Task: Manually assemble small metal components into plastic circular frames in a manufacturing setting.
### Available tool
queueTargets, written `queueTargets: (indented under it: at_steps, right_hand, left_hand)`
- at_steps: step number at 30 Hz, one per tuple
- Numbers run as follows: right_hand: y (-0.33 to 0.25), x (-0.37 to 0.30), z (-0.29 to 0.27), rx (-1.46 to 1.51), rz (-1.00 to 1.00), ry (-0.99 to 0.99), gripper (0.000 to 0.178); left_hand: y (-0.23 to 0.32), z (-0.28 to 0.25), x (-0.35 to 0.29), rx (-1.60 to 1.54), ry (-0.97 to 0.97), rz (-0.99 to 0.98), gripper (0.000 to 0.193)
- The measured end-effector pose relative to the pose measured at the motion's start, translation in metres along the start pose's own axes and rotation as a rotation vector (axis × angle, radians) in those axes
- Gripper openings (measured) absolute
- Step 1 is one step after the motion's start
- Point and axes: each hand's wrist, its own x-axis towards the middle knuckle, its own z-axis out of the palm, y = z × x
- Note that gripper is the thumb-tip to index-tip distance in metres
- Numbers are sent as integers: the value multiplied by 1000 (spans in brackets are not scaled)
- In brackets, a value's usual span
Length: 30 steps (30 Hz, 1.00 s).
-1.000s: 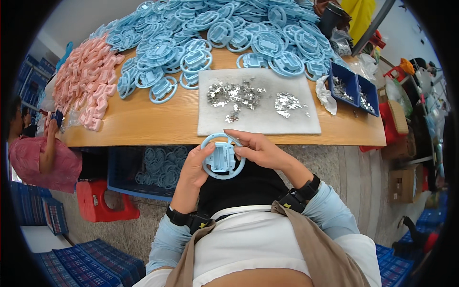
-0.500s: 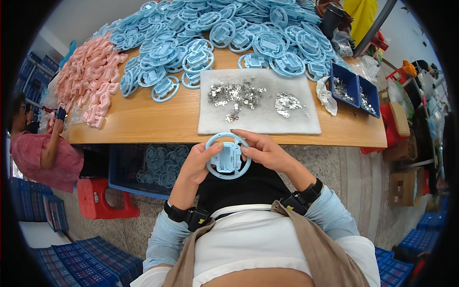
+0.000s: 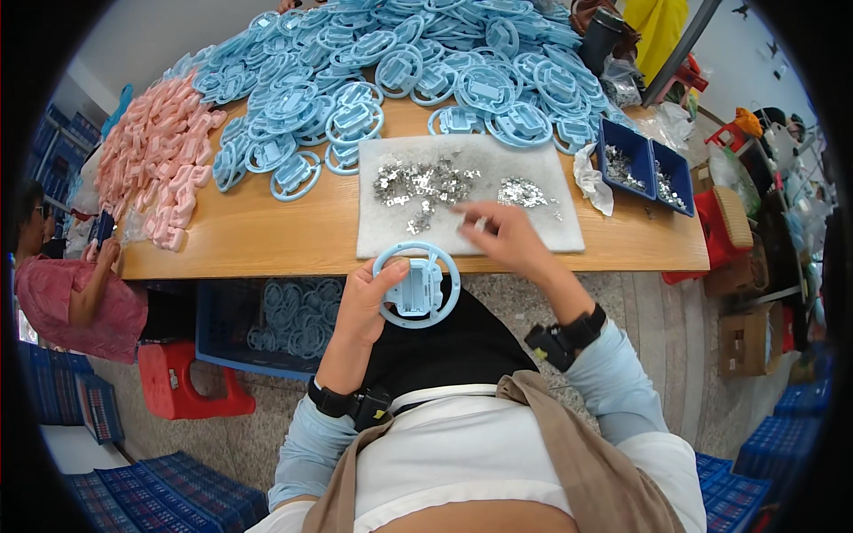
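My left hand (image 3: 369, 298) is closed on the left side of a light blue plastic wheel-shaped part (image 3: 418, 298), thumb on its rim and hub. The ring is held just off the table's front edge, with its hollow rectangular recess facing up. Over the pale felt mat (image 3: 551, 240), my right hand (image 3: 506, 235) reaches forward, thumb and index finger apart, slightly blurred. It is nearest to small silvery metal clips (image 3: 426, 182) heaped on the mat. A second, smaller heap of flat metal pieces (image 3: 522, 192) lies just beyond that hand.
A big pile of blue wheel parts (image 3: 355, 120) covers the table's back, with pink plastic parts (image 3: 151, 164) on the left. Two dark blue bins (image 3: 671, 178) of metal pieces stand right. Below are a blue crate (image 3: 222, 333) and red stool (image 3: 173, 382). Another person (image 3: 80, 302) sits left.
My right hand has let go of the blue wheel part and moved forward over the mat toward the metal clips. The left hand keeps holding the part, nearly in place.
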Motion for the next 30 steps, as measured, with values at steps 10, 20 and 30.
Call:
queueTargets:
  at_steps: [10,20,30]
  right_hand:
    - [102,85,-13,-679,-142,120,10]
    - [76,79,-29,-772,-206,95,7]
    - [-22,11,1,5,-301,117,11]
  left_hand:
    - [-14,-6,10,-65,-13,-35,27]
    - [1,33,22,100,-147,74,41]
    - [-3,23,52,439,-188,278,27]
